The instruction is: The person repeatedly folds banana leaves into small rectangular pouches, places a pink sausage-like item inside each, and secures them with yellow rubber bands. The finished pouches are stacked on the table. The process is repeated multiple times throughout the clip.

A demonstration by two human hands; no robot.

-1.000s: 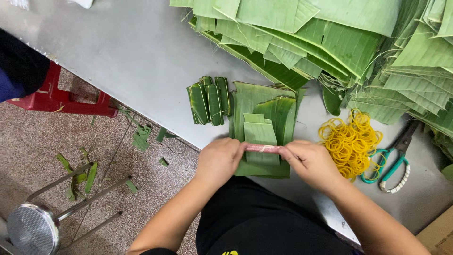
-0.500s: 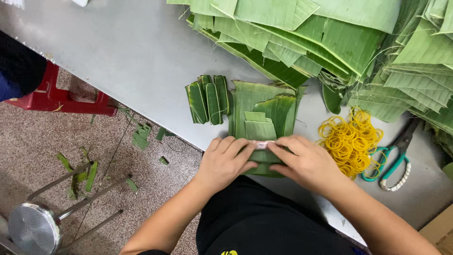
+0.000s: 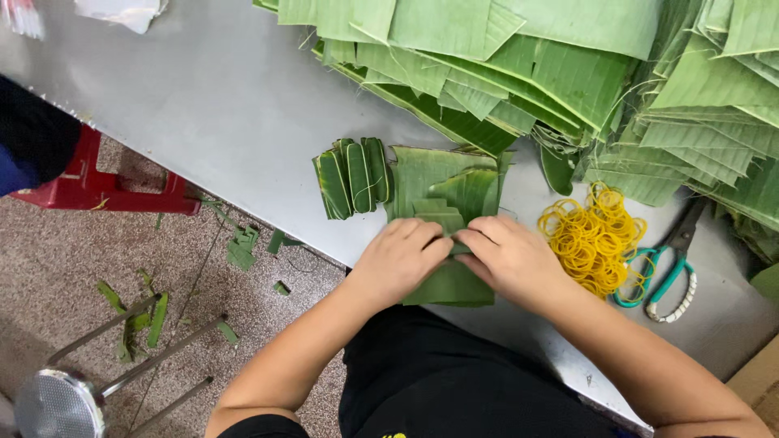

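**Hands folding a banana leaf piece at the near edge of a metal table**

Hands meet over a small stack of cut banana leaf pieces lying at the near edge of a grey metal table. The left hand and the right hand press down side by side, fingers curled and nearly closed, their tips pinching a folded strip of leaf between them. The grip looks tight; exactly how much leaf sits under the fingers is hidden.

Just left of the stack lies a cluster of finished leaf bundles, each rolled small and tied with a band. To the right of the hands, near them, sits a loose heap of yellow rubber bands, and just beside it a pair of scissors with teal handles. Large stacks of whole banana leaves fill the far right corner of the table.

Below the table edge, leaf scraps dot a speckled floor; a red plastic stool and a metal stool stand there.

Doing this fold well likely means keeping both thumbs pressed on the crease so the leaf does not spring open, folding along the grain to avoid splitting, and holding the bundle flat against the table.
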